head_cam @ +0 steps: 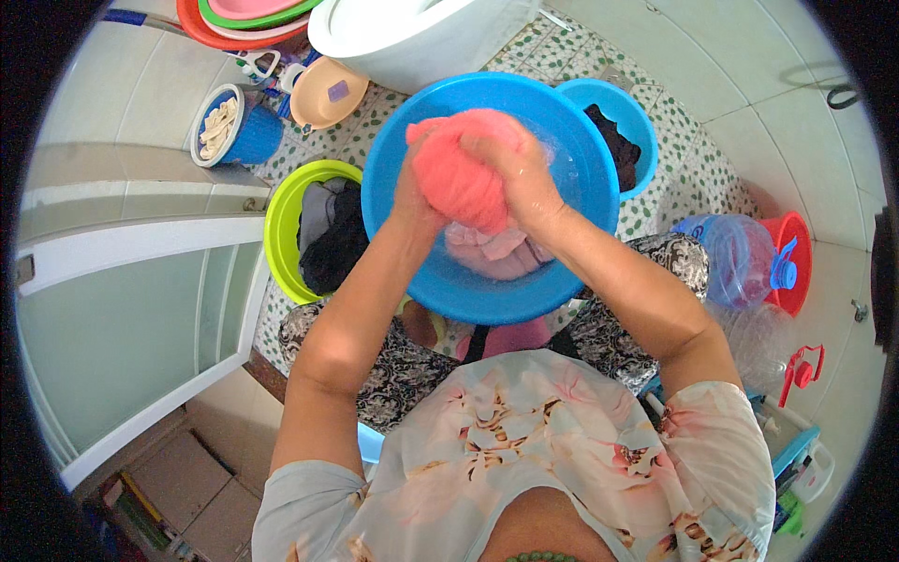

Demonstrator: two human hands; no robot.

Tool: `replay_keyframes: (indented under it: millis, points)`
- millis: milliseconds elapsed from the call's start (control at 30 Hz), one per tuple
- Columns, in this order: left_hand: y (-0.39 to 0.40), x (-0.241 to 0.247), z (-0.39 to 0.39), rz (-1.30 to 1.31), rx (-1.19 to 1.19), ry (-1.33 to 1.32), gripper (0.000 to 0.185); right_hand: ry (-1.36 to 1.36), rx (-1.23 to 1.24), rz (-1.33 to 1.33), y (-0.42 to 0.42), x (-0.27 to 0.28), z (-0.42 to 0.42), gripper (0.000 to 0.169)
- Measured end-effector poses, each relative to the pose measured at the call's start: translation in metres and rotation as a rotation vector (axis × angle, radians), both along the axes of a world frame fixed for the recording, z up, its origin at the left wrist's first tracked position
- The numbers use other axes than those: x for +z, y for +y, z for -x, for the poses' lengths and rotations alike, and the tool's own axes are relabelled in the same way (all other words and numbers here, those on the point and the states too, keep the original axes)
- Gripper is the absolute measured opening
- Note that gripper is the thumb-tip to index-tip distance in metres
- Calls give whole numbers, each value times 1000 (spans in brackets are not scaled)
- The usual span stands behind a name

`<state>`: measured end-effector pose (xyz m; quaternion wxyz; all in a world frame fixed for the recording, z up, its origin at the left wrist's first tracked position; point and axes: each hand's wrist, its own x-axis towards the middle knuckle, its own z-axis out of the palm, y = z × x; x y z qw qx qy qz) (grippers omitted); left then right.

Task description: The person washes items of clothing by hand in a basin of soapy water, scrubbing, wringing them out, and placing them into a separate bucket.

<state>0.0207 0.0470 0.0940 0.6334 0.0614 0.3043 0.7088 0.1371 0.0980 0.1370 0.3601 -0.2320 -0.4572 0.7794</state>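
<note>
A bunched coral-pink cloth (460,172) is gripped between my two hands above a large blue plastic basin (484,305). My left hand (416,190) presses on its left side, with the fingers mostly hidden behind the cloth. On the other side, my right hand (516,165) wraps over it with the thumb across the top. Below the cloth, a pale pink garment (500,253) lies in the basin, and some suds (562,158) show near the right wall.
A lime-green basin (277,235) with dark and grey clothes stands left; a light-blue basin (650,140) with dark cloth is right. Beyond are a toilet (421,49), a peach basin (323,95) and a blue bucket (256,137). Large plastic bottles (737,260) stand beside the right wall.
</note>
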Motion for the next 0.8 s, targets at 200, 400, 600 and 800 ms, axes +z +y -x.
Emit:
replay_keyframes:
  millis: [200, 400, 600, 800]
  points:
    - [5, 7, 6, 29, 222, 175, 14, -78, -213, 202, 20, -31, 13, 42]
    - [1, 13, 10, -62, 162, 278, 11, -423, -1, -102, 32, -63, 9, 51]
    - [4, 14, 6, -104, 143, 398, 16, 66, 107, 555, 6, -26, -3, 42]
    - [10, 16, 13, 118, 22, 631, 38, -234, -117, -21, 32, -33, -14, 24]
